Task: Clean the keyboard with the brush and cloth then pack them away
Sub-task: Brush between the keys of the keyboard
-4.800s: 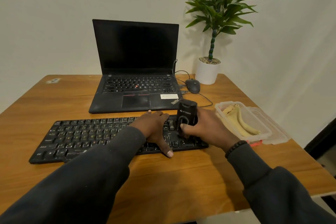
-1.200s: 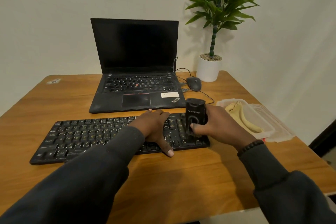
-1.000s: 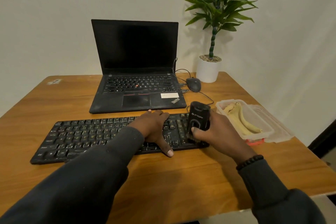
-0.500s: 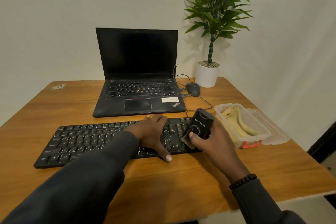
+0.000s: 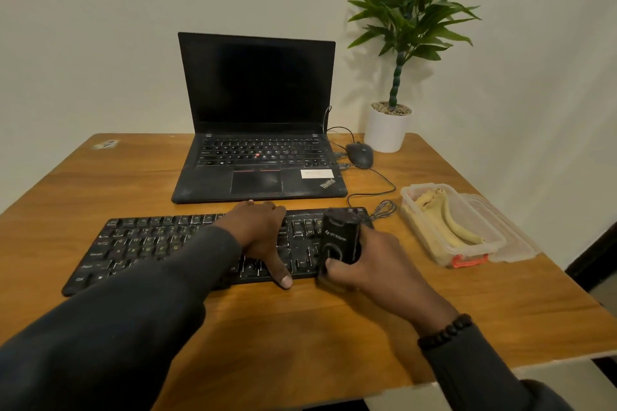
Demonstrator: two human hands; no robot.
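Since half a second ago the brush [image 5: 340, 240] has tipped upright again, right hand [image 5: 370, 260] gripping it over the keyboard [image 5: 150, 243] end. Left hand [image 5: 263, 233] lies flat on keys, grasping nothing. Laptop [image 5: 257, 143] reads ThinkPad. Near counter [image 5: 300, 327] edge lies bare.

On one wooden table [image 5: 100, 183]: one open black laptop [image 5: 257, 130] at 12 o'clock, one external black keyboard [image 5: 160, 243] at centre, one wired mouse [image 5: 360, 154] and one potted plant [image 5: 389, 123] at 1 o'clock. At 3 o'clock — one clear plastic container [image 5: 447, 243] holding one yellow cloth [image 5: 444, 220], one lid [image 5: 510, 237] beside it. Two hands — the left hand [image 5: 260, 230] and the right hand [image 5: 374, 264] — with one black brush [image 5: 339, 240] and one beaded bracelet [image 5: 444, 332].
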